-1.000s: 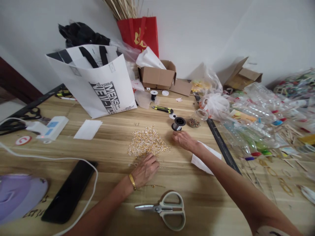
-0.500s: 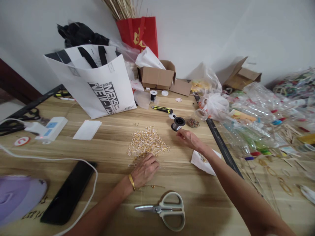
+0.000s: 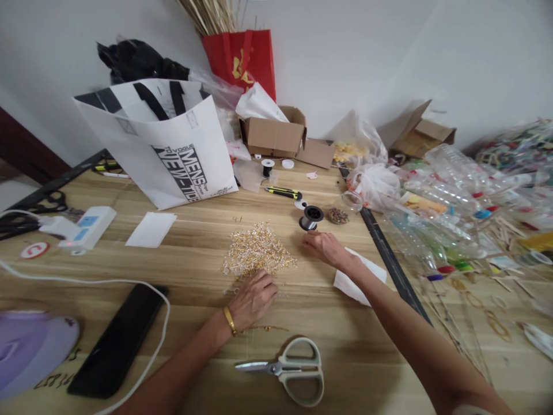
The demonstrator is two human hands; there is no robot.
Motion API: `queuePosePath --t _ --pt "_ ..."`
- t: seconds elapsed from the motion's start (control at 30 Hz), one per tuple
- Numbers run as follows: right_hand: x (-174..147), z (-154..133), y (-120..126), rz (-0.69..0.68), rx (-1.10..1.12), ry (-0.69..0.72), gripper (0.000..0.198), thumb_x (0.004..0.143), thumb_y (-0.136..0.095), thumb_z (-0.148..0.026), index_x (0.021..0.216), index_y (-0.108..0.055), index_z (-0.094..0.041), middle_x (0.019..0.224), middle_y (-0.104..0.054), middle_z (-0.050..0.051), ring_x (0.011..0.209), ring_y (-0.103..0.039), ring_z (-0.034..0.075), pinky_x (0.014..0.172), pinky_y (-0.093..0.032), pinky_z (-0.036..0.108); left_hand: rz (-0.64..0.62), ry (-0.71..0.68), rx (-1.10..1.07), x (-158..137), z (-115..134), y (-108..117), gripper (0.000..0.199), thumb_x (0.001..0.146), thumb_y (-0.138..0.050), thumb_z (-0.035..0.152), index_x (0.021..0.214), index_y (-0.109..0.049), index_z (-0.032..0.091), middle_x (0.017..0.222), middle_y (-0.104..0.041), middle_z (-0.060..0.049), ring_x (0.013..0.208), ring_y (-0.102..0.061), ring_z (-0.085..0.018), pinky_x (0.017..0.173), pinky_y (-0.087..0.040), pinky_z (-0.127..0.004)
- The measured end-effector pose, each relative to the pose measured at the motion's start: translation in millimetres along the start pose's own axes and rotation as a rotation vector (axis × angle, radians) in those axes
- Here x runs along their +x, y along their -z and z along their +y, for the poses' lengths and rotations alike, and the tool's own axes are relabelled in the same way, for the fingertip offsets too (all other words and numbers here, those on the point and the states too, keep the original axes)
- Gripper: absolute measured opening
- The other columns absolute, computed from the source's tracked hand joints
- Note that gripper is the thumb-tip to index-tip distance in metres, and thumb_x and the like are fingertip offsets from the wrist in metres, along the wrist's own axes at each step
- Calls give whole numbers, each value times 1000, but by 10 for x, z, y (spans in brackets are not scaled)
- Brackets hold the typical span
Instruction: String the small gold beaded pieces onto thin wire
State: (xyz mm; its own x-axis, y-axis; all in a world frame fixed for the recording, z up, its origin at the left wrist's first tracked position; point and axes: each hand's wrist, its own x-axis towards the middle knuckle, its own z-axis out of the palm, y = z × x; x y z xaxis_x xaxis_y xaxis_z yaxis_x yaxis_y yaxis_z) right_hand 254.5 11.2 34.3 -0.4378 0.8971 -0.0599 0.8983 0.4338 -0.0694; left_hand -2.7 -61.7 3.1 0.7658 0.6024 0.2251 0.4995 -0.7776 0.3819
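Note:
A loose heap of small gold and clear beads (image 3: pixel 259 248) lies mid-table. My left hand (image 3: pixel 256 295), with a gold bracelet at the wrist, rests at the heap's near edge. Its fingers are curled down, and their tips are hidden. My right hand (image 3: pixel 322 248) is closed beside the heap, just in front of a black spool of fine wire or thread (image 3: pixel 311 217). What its fingers pinch is too small to make out. Under my right forearm lies a white paper (image 3: pixel 352 286). A thin gold chain (image 3: pixel 265 328) lies below my left hand, above the scissors (image 3: pixel 285 369).
A black phone (image 3: pixel 118 340), white cable and power strip (image 3: pixel 93 227) are at left. Behind stand a white bag (image 3: pixel 164 153) and a cardboard box (image 3: pixel 274 135). A utility knife (image 3: pixel 283 192) and a cup of beads (image 3: pixel 338 216) lie beyond the heap; plastic bottles (image 3: pixel 415 242) crowd the right.
My right hand has moved slightly left and down, away from the spool. My left hand stays at the bead heap. The whole view has shifted a little.

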Motion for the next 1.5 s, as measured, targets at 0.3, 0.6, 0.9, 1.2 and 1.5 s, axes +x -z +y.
queuePosePath --t 0.3,0.6,0.9,1.2,1.5 --pt "153 -149 -83 -59 -130 62 21 90 -41 -9 86 -61 -11 88 -64 12 78 -58 19 64 -36 27 -8 0 -5 -2 4 25 21 90 -44 18 75 -58 15 79 -55 -5 85 -47 -17 76 -43 -31" --pt "-41 -138 -103 -31 -159 43 17 91 -40 -9 87 -57 -13 88 -61 9 75 -57 18 62 -35 26 7 0 -8 -3 5 32 22 91 -42 18 76 -58 15 79 -55 -4 84 -47 -17 75 -43 -31" --pt "-363 -33 -27 11 36 -12 13 92 -40 -15 87 -52 -16 85 -60 5 71 -57 15 60 -33 24 -2 0 1 -10 -8 15 20 90 -43 17 76 -58 15 79 -55 -4 85 -46 -17 76 -43 -30" --pt "-324 122 106 32 -115 -232 14 90 -44 -19 84 -57 -17 84 -62 5 73 -60 17 55 -30 25 -27 8 10 -6 -6 27 20 90 -44 17 75 -58 14 80 -56 -5 85 -47 -17 76 -43 -30" --pt "-52 187 -4 -53 -333 -125 24 88 -38 -9 95 -61 -14 100 -63 13 75 -59 18 54 -30 26 -18 0 11 -12 -12 21 19 89 -45 17 76 -58 15 80 -55 -4 85 -46 -18 76 -43 -30"
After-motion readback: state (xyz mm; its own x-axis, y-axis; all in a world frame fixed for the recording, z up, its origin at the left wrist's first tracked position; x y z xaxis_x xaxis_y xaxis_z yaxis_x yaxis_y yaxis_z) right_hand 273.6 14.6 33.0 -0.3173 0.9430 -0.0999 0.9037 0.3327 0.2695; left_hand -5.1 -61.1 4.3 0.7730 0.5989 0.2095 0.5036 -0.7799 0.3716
